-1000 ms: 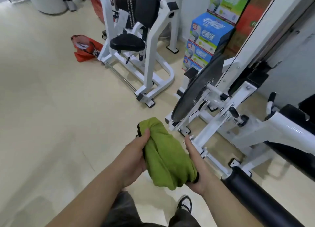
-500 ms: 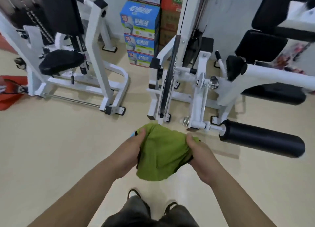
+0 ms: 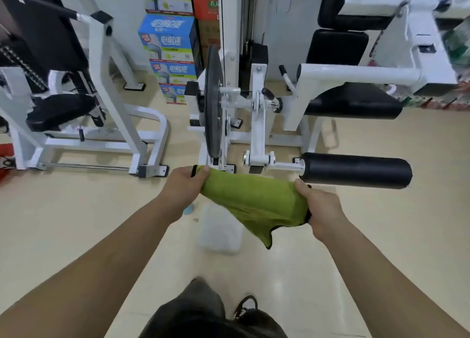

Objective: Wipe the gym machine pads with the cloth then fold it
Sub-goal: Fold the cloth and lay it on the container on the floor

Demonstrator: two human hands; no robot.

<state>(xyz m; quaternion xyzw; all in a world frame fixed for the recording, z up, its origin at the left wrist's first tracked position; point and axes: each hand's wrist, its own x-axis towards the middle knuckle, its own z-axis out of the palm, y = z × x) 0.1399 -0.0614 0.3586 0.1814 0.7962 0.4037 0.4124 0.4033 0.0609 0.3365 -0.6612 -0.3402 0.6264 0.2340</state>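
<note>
Compared with a moment before, the two hands are now further apart, and the green cloth (image 3: pixel 251 203), which was bunched between them, is pulled out into a wider band. Nearest to the viewer a dark shoe (image 3: pixel 245 306) stands on the pale floor (image 3: pixel 76 223), and both forearms reach forward from the lower corners, nearly straight. The left hand (image 3: pixel 183 185) pinches one end of the cloth, with the thumb on top and the fingers curled under. The right hand (image 3: pixel 320 210) grips the other end in a closed fist, a little nearer. The cloth hangs in the air between them, above the floor, with one loose corner falling down on the near side. I judge it light, soft and without stiffness, so it will sag wherever it is not held. Taking it at the black-edged corners should keep it flat for wiping and later for folding. Just behind the right hand is the black roller pad (image 3: pixel 356 171); the cloth does not lie on it yet. Further away is the black seat pad (image 3: pixel 353 104) of the same white machine, and at the far left stand stacked boxes (image 3: pixel 167 40).
</note>
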